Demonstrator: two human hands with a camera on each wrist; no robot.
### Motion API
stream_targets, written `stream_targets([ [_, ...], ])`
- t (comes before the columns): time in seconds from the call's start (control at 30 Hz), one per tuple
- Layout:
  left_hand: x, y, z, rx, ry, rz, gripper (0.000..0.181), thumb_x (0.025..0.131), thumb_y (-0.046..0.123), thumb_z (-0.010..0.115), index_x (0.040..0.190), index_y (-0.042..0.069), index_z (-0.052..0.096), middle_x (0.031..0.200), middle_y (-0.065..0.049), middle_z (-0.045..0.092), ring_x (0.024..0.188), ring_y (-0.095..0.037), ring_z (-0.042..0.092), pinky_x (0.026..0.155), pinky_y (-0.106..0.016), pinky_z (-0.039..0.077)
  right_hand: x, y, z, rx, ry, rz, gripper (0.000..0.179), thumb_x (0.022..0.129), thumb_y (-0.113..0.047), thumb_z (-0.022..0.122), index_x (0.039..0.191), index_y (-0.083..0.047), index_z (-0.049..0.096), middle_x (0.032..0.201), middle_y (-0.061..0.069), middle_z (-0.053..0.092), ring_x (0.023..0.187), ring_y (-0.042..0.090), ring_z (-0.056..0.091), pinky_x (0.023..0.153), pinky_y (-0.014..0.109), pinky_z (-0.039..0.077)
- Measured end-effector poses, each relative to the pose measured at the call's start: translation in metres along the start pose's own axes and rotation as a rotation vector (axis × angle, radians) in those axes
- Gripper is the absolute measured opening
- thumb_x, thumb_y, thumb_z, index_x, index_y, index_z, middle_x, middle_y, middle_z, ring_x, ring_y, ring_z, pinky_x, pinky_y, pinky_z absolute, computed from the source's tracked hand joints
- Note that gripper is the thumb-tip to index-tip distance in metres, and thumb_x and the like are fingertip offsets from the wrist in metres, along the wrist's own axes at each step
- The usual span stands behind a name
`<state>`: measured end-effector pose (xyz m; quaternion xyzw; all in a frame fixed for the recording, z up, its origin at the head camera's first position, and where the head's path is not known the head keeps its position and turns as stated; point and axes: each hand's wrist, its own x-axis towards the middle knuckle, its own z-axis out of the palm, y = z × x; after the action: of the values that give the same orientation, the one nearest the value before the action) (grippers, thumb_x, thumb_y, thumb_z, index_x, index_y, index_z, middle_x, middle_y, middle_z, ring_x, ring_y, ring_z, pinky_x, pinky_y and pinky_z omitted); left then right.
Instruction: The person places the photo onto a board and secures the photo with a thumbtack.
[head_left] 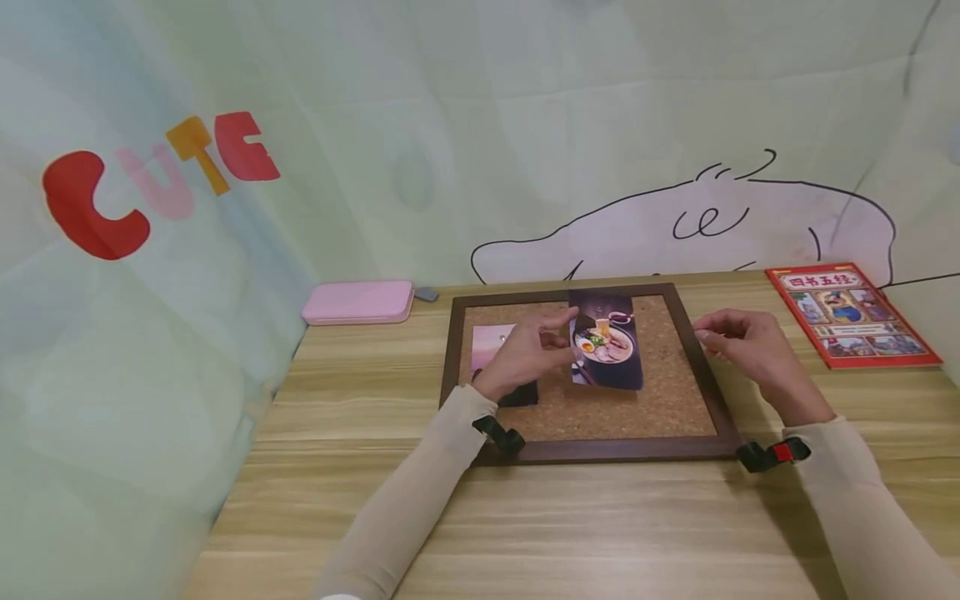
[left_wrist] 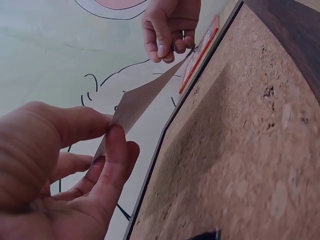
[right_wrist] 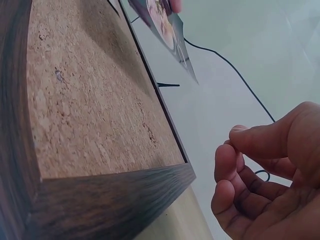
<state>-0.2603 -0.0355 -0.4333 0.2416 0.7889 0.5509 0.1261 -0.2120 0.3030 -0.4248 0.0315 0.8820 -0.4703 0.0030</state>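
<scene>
My left hand (head_left: 528, 354) pinches the left edge of a photo card (head_left: 606, 342) with a bowl of noodles on it. In the left wrist view the card's pale back (left_wrist: 142, 102) slants above the cork, its edge between thumb and fingers. Below it lies a cork board (head_left: 671, 367) with a dark brown frame (head_left: 622, 451). A second picture, with a pink sky (head_left: 487, 337), rests on the board's left part, partly hidden by my left hand. My right hand (head_left: 750, 350) is by the frame's right side, thumb tip against curled fingers; nothing shows between them.
A pink case (head_left: 358, 302) stands at the table's back left, with a small grey object (head_left: 427, 294) beside it. A red book (head_left: 851, 317) lies at the back right. Behind the wooden table (head_left: 360, 392) hangs a printed curtain (head_left: 420, 125).
</scene>
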Motion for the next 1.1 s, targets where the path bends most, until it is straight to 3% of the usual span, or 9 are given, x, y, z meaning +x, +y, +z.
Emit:
stream_targets([
  [0.37,0.012,0.0,0.015,-0.019,0.002,-0.017,0.071,0.094,0.004,0.079,0.159,0.008,0.052,0.161,-0.017,0.054,0.118,-0.033,0.07,0.096,-0.029,0.061,0.001,-0.001,0.001,-0.01,0.008,-0.006,0.03,0.109,-0.024,0.064,0.126,0.0,0.07,0.087,-0.015,0.067,0.081,0.009,0.062,0.07,0.028,0.055],
  [0.6,0.02,-0.002,0.028,-0.009,-0.001,-0.066,0.072,0.094,0.007,0.08,0.16,0.014,0.052,0.164,-0.014,0.052,0.115,-0.029,0.072,0.081,-0.023,0.058,0.003,-0.002,0.002,-0.032,0.007,0.009,0.03,0.109,-0.023,0.063,0.128,0.0,0.07,0.093,-0.01,0.068,0.084,0.011,0.061,0.072,0.027,0.056],
  [0.83,0.029,-0.004,0.042,0.011,0.0,-0.072,0.072,0.093,0.007,0.082,0.158,0.013,0.054,0.152,-0.018,0.061,0.118,-0.032,0.074,0.084,-0.023,0.06,0.002,0.001,0.002,-0.026,0.004,0.004,0.03,0.109,-0.022,0.063,0.128,0.0,0.07,0.092,-0.013,0.067,0.083,0.009,0.061,0.073,0.026,0.056],
  [1.1,0.035,-0.006,0.055,0.101,0.025,-0.116,0.07,0.092,0.013,0.084,0.157,0.016,0.056,0.141,-0.016,0.064,0.103,-0.017,0.072,0.078,-0.018,0.054,0.003,0.003,0.002,-0.033,0.01,0.006,0.031,0.11,-0.024,0.062,0.128,0.0,0.07,0.095,-0.007,0.068,0.086,0.012,0.061,0.073,0.027,0.055],
])
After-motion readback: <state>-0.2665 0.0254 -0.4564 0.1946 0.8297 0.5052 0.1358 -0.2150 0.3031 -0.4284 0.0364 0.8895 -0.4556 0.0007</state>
